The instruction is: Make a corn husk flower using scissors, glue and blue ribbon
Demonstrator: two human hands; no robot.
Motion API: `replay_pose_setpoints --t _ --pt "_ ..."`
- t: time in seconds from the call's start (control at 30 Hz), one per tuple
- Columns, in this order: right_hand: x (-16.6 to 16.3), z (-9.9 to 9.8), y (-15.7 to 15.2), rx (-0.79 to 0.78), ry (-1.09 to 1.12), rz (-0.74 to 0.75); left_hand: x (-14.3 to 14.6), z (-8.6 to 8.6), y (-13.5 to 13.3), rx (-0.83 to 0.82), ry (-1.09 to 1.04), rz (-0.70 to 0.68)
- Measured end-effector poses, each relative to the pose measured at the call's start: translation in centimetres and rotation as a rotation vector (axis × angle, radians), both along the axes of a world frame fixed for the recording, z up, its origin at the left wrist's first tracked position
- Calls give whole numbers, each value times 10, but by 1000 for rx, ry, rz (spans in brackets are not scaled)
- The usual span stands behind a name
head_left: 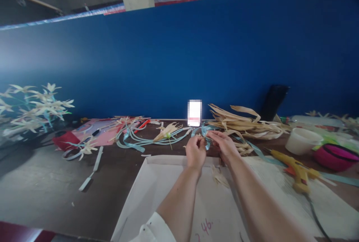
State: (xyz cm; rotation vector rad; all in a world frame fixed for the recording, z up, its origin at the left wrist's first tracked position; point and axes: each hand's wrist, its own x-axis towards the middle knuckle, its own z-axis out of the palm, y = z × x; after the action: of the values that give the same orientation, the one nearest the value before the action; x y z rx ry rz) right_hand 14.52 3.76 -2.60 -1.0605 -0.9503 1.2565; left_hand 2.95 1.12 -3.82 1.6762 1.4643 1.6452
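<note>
My left hand [196, 151] and my right hand [224, 145] are close together above the far edge of a white shallow box [159, 182]. Both have their fingers pinched. Between the fingertips shows a light blue ribbon [208, 145]; my right hand grips it. The left fingertips close on a small piece that I cannot make out, close to the ribbon. Beyond the hands lie more blue ribbon loops. A scrap of dry husk [219, 176] rests in the box beneath my right forearm.
A yellow glue gun [298, 169] lies on paper at the right, near a white cup [300, 140] and a magenta bowl [336, 157]. Dried husks [246, 124] are piled behind my hands. Blue-wrapped stems [157, 141] and white husk flowers [47, 104] are left. A blue partition [179, 55] stands behind.
</note>
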Motion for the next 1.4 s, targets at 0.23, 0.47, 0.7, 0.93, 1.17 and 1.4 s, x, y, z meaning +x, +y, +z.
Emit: replay_pose_setpoints --t 0.23,0.47,0.7,0.93,1.17,1.4 --pt "1 0 1 2 34 -40 0 0 -1 57 80 -3" --pt "1 3 0 5 12 -51 0 -3 0 103 130 -21" --pt "0 5 -2 0 41 -51 0 -2 -1 98 175 -23" --pt "0 2 0 2 32 -54 0 -1 -2 75 194 -30" --pt "-1 4 -2 -7 51 -44 0 -1 -2 56 168 -24" --pt "-1 4 -3 1 43 -13 1 2 -4 16 141 -22"
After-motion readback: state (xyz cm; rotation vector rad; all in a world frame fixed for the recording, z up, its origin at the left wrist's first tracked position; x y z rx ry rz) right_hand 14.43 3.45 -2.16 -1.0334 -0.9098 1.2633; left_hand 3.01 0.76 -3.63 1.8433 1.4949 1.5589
